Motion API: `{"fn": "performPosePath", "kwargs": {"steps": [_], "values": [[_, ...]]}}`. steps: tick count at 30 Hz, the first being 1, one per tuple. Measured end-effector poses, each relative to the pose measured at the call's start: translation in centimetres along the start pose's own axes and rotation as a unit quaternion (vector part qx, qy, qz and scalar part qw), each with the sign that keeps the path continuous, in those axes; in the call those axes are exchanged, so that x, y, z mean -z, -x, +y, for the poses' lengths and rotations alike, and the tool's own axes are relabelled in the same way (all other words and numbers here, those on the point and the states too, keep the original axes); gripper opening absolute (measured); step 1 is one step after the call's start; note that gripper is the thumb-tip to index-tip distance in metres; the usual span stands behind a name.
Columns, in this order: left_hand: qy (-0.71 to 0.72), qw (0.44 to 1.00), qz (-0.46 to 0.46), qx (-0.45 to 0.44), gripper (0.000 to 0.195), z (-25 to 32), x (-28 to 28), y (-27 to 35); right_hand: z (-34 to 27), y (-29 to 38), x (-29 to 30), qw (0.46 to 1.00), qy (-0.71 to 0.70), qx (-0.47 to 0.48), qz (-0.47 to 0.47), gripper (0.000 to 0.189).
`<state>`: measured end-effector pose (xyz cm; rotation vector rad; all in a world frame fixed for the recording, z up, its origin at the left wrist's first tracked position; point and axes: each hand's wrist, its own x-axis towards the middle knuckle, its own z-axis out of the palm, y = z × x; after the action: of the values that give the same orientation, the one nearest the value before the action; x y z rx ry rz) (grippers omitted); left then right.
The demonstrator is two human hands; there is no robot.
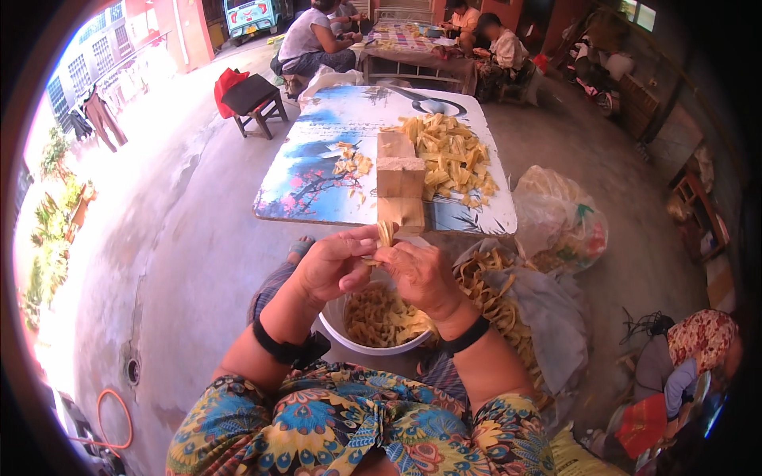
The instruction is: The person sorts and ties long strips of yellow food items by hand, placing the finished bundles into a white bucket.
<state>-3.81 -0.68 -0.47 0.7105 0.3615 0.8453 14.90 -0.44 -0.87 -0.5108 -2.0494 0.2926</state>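
My left hand [337,265] and my right hand [419,275] meet above a white bucket [381,350], both gripping a small folded bundle of pale yellow dried strips [386,233]. Inside the bucket lie more yellow-brown strips [381,318]. Just beyond my hands, a wooden block [400,178] rests on a board at the near edge of a painted tabletop [321,154]. A large heap of short yellow strip bundles [449,154] lies right of the block, and a small pile of pieces [352,163] to its left.
Right of the bucket, long strips [485,285] lie on grey cloth [545,321]. A filled plastic bag [559,214] stands beside the table. A dark stool [253,98] is at far left. Several people sit around a farther table [411,56]; another person [684,363] bends at lower right.
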Motion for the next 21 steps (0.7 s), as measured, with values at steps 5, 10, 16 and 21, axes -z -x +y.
{"fn": "performPosePath", "kwargs": {"steps": [5,10,16,21], "values": [[-0.110,0.976,0.171,-0.076,0.035,-1.0,1.7,-2.5,0.4,0.6,-2.3,0.946,-0.253,-0.193,0.054,0.004],[0.069,0.985,0.099,-0.122,0.015,-2.7,2.2,-3.9,1.7,0.9,-3.0,0.592,-0.693,-0.385,0.143,0.015],[-0.146,0.929,0.150,-0.304,0.014,-5.2,0.3,-4.3,2.2,1.1,-2.5,0.612,-0.639,-0.417,0.206,0.010],[-0.292,0.878,0.159,-0.345,0.023,-4.9,0.0,-4.7,2.0,0.2,-1.6,0.756,-0.488,-0.380,0.212,0.008]]}}
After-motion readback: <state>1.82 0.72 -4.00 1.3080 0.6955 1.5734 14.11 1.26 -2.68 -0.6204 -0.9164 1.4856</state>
